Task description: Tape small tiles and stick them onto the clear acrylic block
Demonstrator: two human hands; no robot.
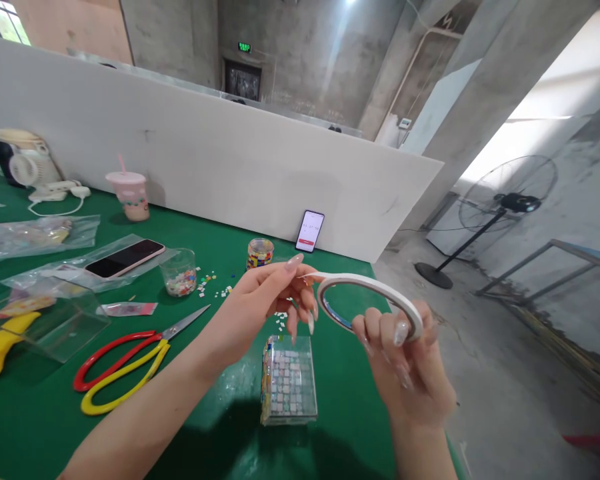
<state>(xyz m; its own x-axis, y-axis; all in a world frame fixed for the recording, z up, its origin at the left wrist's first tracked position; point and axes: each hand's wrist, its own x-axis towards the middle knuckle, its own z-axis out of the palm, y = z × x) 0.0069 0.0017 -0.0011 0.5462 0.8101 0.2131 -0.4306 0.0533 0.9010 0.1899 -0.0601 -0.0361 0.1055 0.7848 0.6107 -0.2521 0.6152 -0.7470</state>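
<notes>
My right hand (pixel 405 347) grips the near side of a roll of narrow white tape (pixel 365 280), fingers wrapped round the ring. At the far left of the roll, my left hand (pixel 275 293) pinches the loose end of the tape between thumb and finger. A short length of tape stretches between that pinch and the roll. Below both hands, a clear box (pixel 289 380) stands on the green table, its left side covered in coloured mosaic tiles and small pale tiles showing through it. Just behind my left hand is a round container (pixel 260 252) decorated with coloured tiles.
Scissors (pixel 130 367) with red and yellow handles lie left of my left forearm. Around them are a clear cup of tiles (pixel 181 277), loose tiles, a phone (pixel 125 258), a clear case (pixel 55 327) and a yellow tool (pixel 5 347). A lit phone (pixel 310 231) leans on the white partition.
</notes>
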